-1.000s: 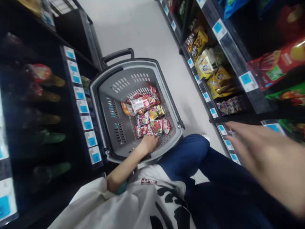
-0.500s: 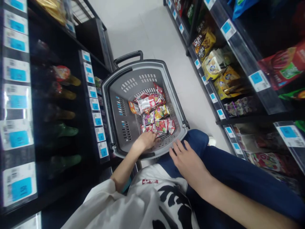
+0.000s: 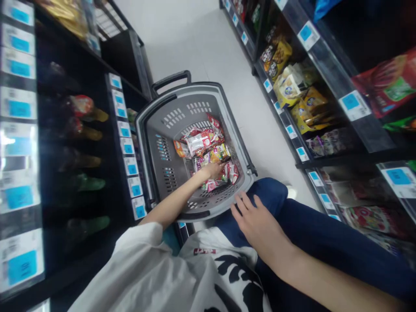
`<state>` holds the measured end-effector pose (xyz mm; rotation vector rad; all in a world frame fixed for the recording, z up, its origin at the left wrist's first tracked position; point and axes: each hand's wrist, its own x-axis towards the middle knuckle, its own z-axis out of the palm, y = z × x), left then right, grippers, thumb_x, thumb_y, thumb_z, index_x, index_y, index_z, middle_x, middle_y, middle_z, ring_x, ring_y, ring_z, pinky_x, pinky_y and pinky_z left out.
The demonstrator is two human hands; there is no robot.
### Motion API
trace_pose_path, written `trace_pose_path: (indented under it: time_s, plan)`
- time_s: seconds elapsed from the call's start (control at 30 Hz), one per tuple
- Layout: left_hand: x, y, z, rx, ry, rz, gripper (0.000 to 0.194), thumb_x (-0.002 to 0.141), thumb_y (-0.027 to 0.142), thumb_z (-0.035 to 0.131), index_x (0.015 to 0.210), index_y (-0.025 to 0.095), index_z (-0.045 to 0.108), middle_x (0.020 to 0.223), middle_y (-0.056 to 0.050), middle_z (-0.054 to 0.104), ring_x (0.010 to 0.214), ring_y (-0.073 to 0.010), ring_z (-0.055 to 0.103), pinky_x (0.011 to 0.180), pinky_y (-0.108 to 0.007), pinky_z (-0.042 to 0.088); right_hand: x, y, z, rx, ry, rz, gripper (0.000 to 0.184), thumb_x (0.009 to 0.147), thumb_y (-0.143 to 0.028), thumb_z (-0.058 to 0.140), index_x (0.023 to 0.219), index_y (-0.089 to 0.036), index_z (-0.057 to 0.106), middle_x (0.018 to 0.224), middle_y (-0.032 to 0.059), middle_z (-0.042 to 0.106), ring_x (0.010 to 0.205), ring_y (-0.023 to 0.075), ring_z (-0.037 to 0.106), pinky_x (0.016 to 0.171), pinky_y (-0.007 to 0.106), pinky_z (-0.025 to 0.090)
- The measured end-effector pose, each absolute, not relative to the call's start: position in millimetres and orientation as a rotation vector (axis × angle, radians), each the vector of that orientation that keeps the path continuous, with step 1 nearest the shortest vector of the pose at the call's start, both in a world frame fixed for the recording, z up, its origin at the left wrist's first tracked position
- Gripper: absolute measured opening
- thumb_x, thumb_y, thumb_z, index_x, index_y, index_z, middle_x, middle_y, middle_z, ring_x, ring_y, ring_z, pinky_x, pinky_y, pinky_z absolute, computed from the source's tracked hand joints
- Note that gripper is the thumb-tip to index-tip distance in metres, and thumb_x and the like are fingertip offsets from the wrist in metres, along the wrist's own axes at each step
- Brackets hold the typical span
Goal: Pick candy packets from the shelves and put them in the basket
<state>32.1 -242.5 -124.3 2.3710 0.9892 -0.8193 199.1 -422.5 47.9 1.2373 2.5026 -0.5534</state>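
Note:
A grey plastic shopping basket [image 3: 169, 184] with slotted sides and a black handle stands on the floor before me. Colourful snack packets [image 3: 199, 143] lie in a loose pile at its bottom: white and red, yellow, purple, orange. Into the basket reaches my left hand [image 3: 212, 170], touching the packets near a red one [image 3: 232, 172]. Its fingers are blurred and partly lost among the wrappers, so their grip is unclear. My right hand [image 3: 248, 210] is at the basket's near right rim, beside my knee, with fingers spread and nothing held.
Dark shelves with price tags [image 3: 133, 169] rise close on the left, holding bottle-like items [image 3: 89, 182]. On the right, shelves carry yellow snack bags [image 3: 310, 110] and red packets [image 3: 386, 84]. Pale floor [image 3: 191, 43] runs between them. My bent leg [image 3: 312, 229] lies right of the basket.
My left hand has moved farther into the basket, from the near edge of the pile onto the packets. My right hand has stayed at the rim. The view has shifted slightly.

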Motion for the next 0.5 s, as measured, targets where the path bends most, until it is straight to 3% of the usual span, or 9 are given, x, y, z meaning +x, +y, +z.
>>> trace_pose_path:
  time_s: [0.1,0.23,0.3,0.5]
  plan:
    - [27,-251,-145,2.330,0.890,-0.876,0.076,0.094,0.034,0.065,0.157,0.008,0.031,0.156,-0.024,0.043,0.141,-0.0258,0.050,0.105,-0.026,0.044,195,-422,54,1.245,2.468,-0.569,0.046,0.099,-0.019,0.048,0.141,-0.005,0.060,0.147,0.0260,0.052,0.139,0.0425,0.050,0.102,0.059,0.055]
    - [15,-246,-168,2.352,0.840,-0.926,0.077,0.095,0.031,0.055,0.158,0.001,0.022,0.153,-0.033,0.042,0.137,-0.0353,0.054,0.105,-0.040,0.047,192,-417,64,1.225,2.452,-0.547,0.047,0.102,-0.018,0.040,0.144,-0.009,0.058,0.147,0.0194,0.056,0.141,0.0377,0.048,0.105,0.054,0.053]
    - [11,-243,-181,2.345,0.864,-0.952,0.081,0.093,0.032,0.055,0.159,0.002,0.019,0.156,-0.033,0.037,0.141,-0.0368,0.049,0.107,-0.041,0.046,190,-417,66,1.214,2.421,-0.531,0.049,0.102,-0.016,0.037,0.147,-0.009,0.055,0.151,0.0189,0.052,0.143,0.0376,0.045,0.107,0.054,0.052]
    - [8,-255,-197,2.337,0.718,-0.999,0.066,0.090,0.029,0.059,0.150,0.011,0.038,0.154,-0.023,0.043,0.146,-0.0301,0.044,0.117,-0.035,0.037,182,-421,68,1.234,2.363,-0.552,0.049,0.102,-0.019,0.039,0.148,-0.009,0.054,0.153,0.0211,0.049,0.144,0.0403,0.044,0.106,0.055,0.052]
